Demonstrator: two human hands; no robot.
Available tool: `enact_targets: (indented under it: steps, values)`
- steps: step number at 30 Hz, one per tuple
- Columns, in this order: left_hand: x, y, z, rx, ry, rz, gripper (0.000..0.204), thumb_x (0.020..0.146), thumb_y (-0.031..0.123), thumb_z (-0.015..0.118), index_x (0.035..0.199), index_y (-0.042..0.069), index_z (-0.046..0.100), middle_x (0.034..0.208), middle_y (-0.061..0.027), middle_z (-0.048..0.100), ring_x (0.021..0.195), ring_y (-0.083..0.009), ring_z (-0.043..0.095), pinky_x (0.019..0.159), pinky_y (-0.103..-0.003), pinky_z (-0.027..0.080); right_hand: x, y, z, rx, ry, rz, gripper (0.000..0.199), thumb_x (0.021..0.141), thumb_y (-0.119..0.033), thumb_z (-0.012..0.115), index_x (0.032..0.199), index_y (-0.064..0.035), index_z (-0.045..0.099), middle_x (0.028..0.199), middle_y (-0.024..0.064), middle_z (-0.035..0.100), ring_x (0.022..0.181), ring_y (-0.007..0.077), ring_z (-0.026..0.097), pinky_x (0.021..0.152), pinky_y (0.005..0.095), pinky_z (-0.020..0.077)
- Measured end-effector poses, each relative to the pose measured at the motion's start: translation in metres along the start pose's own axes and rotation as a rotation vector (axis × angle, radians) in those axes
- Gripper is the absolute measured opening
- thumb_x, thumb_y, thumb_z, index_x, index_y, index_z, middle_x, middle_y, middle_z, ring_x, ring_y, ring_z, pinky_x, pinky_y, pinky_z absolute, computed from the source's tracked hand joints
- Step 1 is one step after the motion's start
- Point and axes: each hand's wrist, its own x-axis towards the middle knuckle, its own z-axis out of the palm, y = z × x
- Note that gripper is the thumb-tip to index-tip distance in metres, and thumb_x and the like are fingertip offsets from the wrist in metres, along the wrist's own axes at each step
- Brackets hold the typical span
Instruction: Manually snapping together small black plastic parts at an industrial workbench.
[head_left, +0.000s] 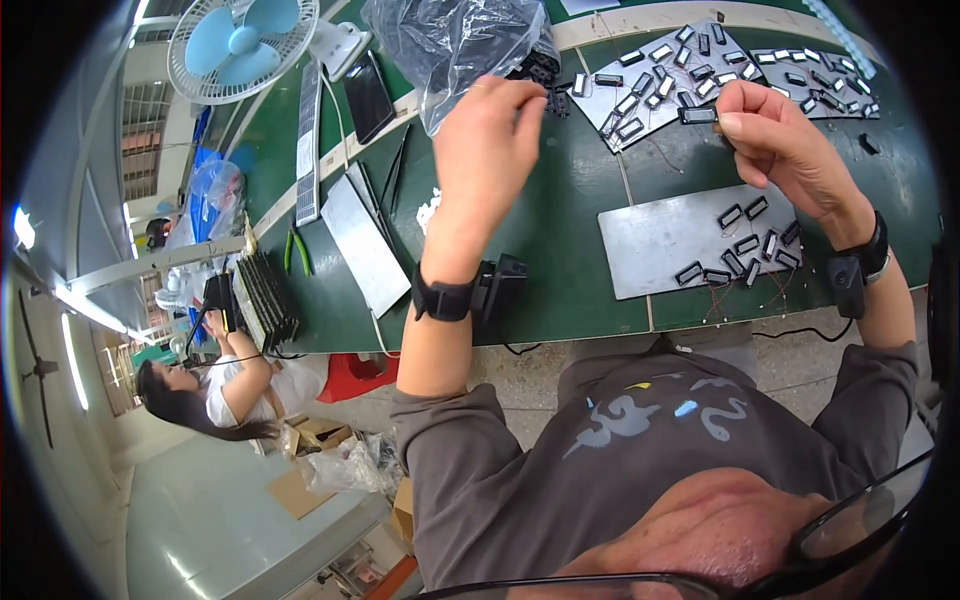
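My right hand [785,145] pinches a small rectangular module with a black frame and a pale window [698,116], held at the near edge of the far metal plate [640,85]. Many similar modules lie on that plate, some with thin wires. My left hand [488,130] is raised beside a pile of black plastic parts [545,68]; its fingers are bent in toward the thumb, and whatever they may hold is hidden. Between my forearms, a nearer metal plate [655,245] carries several black-framed modules [745,244] on its right side, with fine wires trailing over the table edge.
A clear plastic bag [455,45] stands beyond my left hand. To the left are a fan [243,40], a black phone-like slab [369,97], tweezers [397,165], green-handled pliers [297,250] and a metal sheet [368,240]. A co-worker [235,385] works farther left.
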Motion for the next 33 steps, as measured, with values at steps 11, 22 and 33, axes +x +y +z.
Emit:
enact_targets:
  steps: [11,22,33]
  values:
    - [-0.027,0.01,0.013,0.303,-0.105,0.266,0.015,0.08,0.006,0.067,0.095,0.001,0.067,0.102,-0.0091,0.062,0.104,-0.0291,0.056,0.083,-0.038,0.05,-0.001,0.002,0.002,-0.007,-0.006,-0.035,0.018,0.093,-0.024,0.067,0.09,-0.0107,0.055,0.079,-0.0071,0.047,0.061,0.0016,0.037,0.053,0.0194,0.0324]
    - [-0.028,-0.004,0.007,0.253,-0.223,0.443,0.014,0.081,0.003,0.064,0.094,0.003,0.062,0.098,-0.0087,0.063,0.097,-0.0262,0.059,0.081,-0.037,0.051,-0.001,0.005,0.003,-0.051,-0.001,-0.052,0.018,0.093,-0.026,0.068,0.092,-0.0114,0.057,0.084,-0.0063,0.051,0.067,0.0023,0.043,0.059,0.0195,0.036]
    - [-0.025,0.007,0.007,0.155,-0.17,0.271,0.016,0.084,0.005,0.065,0.1,0.004,0.065,0.093,-0.0105,0.063,0.088,-0.031,0.06,0.077,-0.039,0.053,-0.003,0.004,0.006,-0.047,0.014,-0.092,0.018,0.094,-0.026,0.067,0.098,-0.0105,0.06,0.089,-0.005,0.055,0.076,0.0046,0.049,0.068,0.0204,0.0417]
